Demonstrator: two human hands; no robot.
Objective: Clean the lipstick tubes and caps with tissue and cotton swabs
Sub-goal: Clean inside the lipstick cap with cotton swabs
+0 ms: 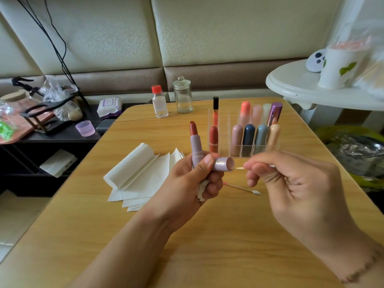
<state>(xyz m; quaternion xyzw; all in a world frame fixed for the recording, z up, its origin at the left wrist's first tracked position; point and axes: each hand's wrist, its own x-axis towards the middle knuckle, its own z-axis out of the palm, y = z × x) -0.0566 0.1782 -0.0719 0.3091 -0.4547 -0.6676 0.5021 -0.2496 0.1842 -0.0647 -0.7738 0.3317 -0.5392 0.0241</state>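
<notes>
The left hand (193,179) grips an upright lilac lipstick tube (196,145), its lilac cap (223,164) and a crumpled tissue (202,189). The right hand (291,183) pinches a cotton swab (239,168) tipped into the cap's mouth. A used swab (243,188) lies just below, folded tissues (141,173) left, a clear lipstick organizer (249,134) beyond on the wooden table (207,235).

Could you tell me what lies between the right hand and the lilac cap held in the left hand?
In the head view, only the cotton swab spans that gap, running from the right hand into the cap.
</notes>
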